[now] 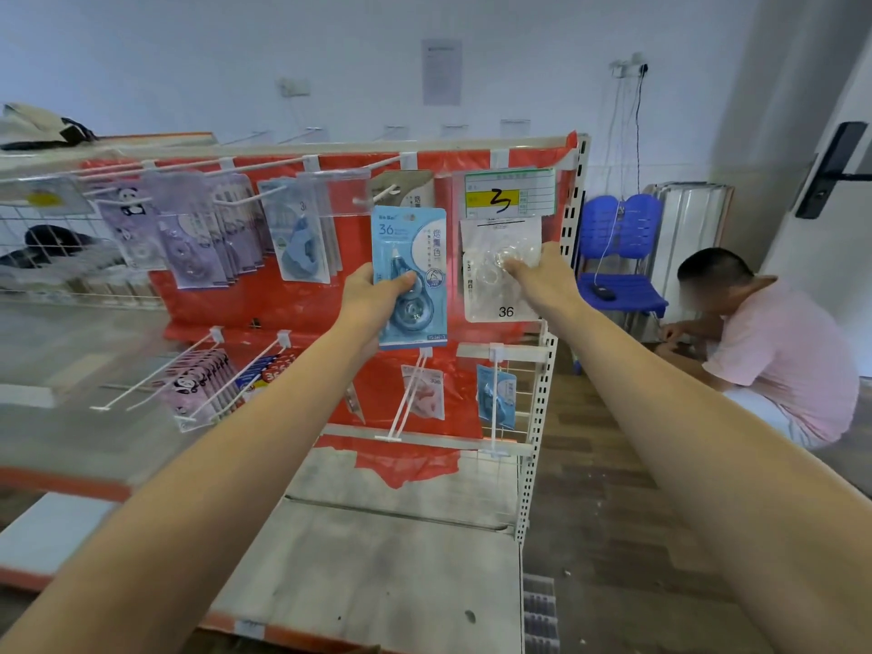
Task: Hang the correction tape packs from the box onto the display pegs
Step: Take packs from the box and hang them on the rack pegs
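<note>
Pale blue-white wall (188, 63) with a paper notice (441, 72) taped up, a socket (630, 68) with cables (638, 129) hanging down. Wood-plank floor (608, 488) – dusty. Blue plastic chair (620, 257) in the corner beside a white radiator-like panel (691, 219). Dark door handle (830, 169) at right. Light flat, even.

Head-worn view, forward and slightly down, close to display rack (542, 351)

Both arms reach forward, left hand (373, 295) and right hand (542, 271) gripping.
</note>
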`<action>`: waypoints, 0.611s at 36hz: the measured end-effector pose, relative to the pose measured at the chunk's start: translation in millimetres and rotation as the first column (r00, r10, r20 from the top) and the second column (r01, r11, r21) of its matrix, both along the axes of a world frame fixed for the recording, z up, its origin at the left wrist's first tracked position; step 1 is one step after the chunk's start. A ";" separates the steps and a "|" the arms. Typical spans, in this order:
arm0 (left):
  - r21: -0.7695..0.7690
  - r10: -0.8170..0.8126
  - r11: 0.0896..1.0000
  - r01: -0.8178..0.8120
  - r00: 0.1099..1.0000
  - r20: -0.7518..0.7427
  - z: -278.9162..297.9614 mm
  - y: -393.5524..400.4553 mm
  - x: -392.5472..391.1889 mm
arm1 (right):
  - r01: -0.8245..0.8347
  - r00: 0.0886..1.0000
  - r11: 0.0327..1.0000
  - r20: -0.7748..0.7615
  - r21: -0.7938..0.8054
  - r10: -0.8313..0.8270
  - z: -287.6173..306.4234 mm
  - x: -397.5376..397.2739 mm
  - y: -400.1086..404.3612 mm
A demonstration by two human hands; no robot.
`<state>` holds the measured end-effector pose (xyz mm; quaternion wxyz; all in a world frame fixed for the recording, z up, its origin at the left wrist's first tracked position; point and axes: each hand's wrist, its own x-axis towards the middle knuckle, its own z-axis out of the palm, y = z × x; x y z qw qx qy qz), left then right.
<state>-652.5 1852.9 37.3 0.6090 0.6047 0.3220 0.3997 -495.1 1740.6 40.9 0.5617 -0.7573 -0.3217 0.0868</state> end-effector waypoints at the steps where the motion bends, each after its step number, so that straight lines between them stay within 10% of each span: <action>1: -0.004 0.001 1.000 -0.001 1.000 -0.005 -0.9 0.5 -0.7 | -0.001 1.000 1.000 -0.001 -0.013 0.001 -0.5 0.8 3.9; 22: -0.098 -0.144 0.987 0.130 0.978 -0.151 -35.8 -13.4 -8.4 | 0.015 0.989 0.994 0.145 -0.108 0.001 -35.7 -0.3 7.7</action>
